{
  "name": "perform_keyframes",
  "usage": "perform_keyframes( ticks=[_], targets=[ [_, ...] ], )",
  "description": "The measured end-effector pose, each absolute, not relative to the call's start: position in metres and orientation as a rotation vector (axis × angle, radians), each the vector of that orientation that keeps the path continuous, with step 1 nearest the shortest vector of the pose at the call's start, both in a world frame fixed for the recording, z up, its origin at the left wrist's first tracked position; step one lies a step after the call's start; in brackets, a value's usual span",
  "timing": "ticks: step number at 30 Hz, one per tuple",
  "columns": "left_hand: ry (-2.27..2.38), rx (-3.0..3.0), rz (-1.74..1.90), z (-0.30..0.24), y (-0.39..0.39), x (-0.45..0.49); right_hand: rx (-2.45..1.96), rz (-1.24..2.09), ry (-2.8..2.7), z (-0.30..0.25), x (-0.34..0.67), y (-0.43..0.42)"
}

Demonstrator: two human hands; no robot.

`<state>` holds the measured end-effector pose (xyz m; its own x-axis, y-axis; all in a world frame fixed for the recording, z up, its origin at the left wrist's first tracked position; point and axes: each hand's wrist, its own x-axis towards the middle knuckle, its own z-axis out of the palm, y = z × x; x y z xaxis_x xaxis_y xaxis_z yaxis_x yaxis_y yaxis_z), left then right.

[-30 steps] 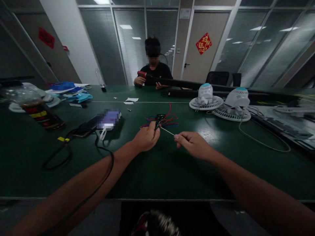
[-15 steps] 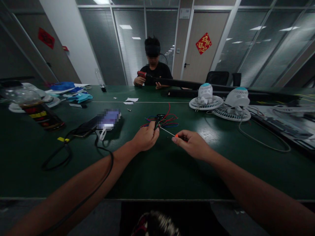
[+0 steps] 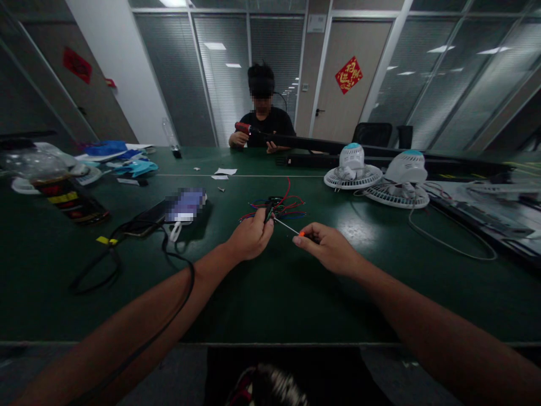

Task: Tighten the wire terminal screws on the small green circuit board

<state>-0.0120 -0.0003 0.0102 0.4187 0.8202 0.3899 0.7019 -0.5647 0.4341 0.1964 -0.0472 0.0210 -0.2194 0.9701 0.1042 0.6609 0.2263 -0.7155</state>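
My left hand (image 3: 252,235) is closed around a small dark part with wires (image 3: 269,212), pinched between thumb and fingers; its exact kind is too small to make out. Red, blue and dark wires (image 3: 291,204) fan out beyond the fingertips over the green table. Between the thumb and fingers of my right hand (image 3: 323,243) is a screwdriver (image 3: 288,226) with an orange handle end. Its thin metal shaft points left, and the tip meets the part at my left fingertips. Most of the handle is hidden in my palm.
Left on the green table (image 3: 270,304) lie a phone (image 3: 186,204), a black cable (image 3: 97,282) and a dark-labelled bottle (image 3: 70,197). Two white fans (image 3: 353,168) stand at right. Across the table a person (image 3: 266,121) holds a red power tool (image 3: 242,128) against a long black bar (image 3: 313,143).
Almost nothing differs. The whole view has shifted very slightly, and both hands keep their hold, with the screwdriver tip still at the wired part.
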Motion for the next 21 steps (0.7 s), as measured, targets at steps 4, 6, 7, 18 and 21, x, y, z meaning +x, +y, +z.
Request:
perform_keyframes(
  ticks=[4, 6, 7, 18, 21],
  targets=[
    [1.318, 2.437, 0.912, 0.0107, -0.0017, -0.0105, -1.478, 0.883, -1.963, 0.0231, 0.1930, -0.0522],
    [1.306, 2.437, 0.906, 0.0107, -0.0025, -0.0100, -1.479, 0.859, -1.970, 0.0255, 0.1930, -0.0538],
    [1.301, 2.437, 0.898, 0.0107, -0.0029, -0.0098, -1.483, 0.852, -1.970, 0.0267, 0.1937, -0.0541],
    [1.299, 2.444, 0.888, 0.0086, -0.0012, -0.0119, -1.463, 0.786, -2.071, 0.0258, 0.1998, -0.0496],
    [1.314, 2.449, 0.885, 0.0085, -0.0003, -0.0122, -1.483, 0.765, -2.058, 0.0271, 0.1971, -0.0518]
  ],
)
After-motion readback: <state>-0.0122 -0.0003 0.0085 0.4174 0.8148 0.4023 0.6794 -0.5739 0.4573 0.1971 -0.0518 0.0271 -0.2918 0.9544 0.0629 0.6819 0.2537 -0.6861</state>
